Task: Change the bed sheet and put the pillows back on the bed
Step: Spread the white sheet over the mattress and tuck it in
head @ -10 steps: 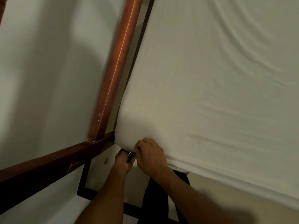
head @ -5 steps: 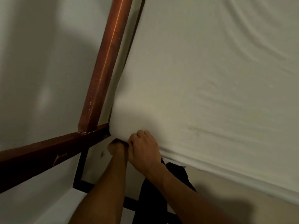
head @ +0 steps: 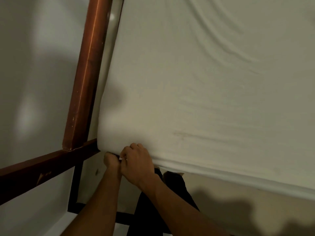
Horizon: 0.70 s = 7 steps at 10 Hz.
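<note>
A white bed sheet (head: 196,99) is stretched over the mattress and fills most of the view, with shallow wrinkles running across it. At the mattress's near left corner my left hand (head: 111,160) is curled into a fist under the sheet's edge, its fingers hidden beneath the corner. My right hand (head: 138,163) is beside it, fingers curled over the sheet's hem where it wraps the corner. No pillows are in view.
A brown wooden bed frame rail (head: 87,77) runs along the mattress's left side and meets a second rail (head: 42,166) at the corner. A pale wall (head: 34,65) lies beyond. A black metal frame (head: 75,184) and dark cloth (head: 153,210) show below the hands.
Both hands have stayed at the mattress corner; the left hand has pushed further under the sheet's edge. The view has shifted slightly, so the corner sits higher and further left.
</note>
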Each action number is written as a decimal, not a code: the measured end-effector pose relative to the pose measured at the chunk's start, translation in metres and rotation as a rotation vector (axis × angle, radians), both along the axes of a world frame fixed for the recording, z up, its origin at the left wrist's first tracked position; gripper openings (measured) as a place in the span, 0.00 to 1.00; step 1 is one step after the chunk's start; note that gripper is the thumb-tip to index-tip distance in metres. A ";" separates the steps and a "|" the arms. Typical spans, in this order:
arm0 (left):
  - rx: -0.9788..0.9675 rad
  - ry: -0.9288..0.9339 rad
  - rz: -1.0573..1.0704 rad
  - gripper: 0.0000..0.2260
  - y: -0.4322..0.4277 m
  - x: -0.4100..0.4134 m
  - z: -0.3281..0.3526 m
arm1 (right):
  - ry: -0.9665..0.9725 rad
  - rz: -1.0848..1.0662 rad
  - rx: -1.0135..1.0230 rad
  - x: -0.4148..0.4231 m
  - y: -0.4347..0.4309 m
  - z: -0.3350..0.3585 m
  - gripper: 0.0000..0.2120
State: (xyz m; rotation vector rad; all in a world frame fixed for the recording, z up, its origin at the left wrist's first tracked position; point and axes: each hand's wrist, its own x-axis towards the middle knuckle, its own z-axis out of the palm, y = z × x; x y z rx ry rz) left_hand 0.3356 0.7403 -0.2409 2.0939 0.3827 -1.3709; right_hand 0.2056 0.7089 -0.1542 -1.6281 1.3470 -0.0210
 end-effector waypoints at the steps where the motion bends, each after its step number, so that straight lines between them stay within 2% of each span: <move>1: 0.039 -0.134 -0.039 0.12 -0.009 0.005 0.017 | 0.040 -0.055 0.014 -0.034 -0.011 0.011 0.14; 2: 0.324 -0.169 -0.630 0.11 -0.017 0.014 0.053 | 0.170 -0.093 0.007 -0.081 -0.025 0.027 0.13; 3: 0.527 0.047 -1.238 0.11 -0.051 -0.006 0.097 | 0.289 -0.095 0.020 -0.127 -0.037 0.043 0.14; 4: 0.387 -0.051 -1.651 0.11 -0.091 -0.041 0.120 | 0.357 -0.140 0.022 -0.166 -0.047 0.060 0.16; 5: -0.023 -0.256 -1.698 0.09 -0.133 -0.093 0.147 | 0.414 -0.236 -0.014 -0.205 -0.052 0.081 0.17; 6: -0.231 -0.321 -1.684 0.08 -0.170 -0.134 0.161 | 0.438 -0.318 -0.053 -0.230 -0.056 0.088 0.17; 7: -0.305 -0.350 -1.854 0.07 -0.187 -0.166 0.159 | 0.440 -0.379 -0.044 -0.247 -0.050 0.087 0.18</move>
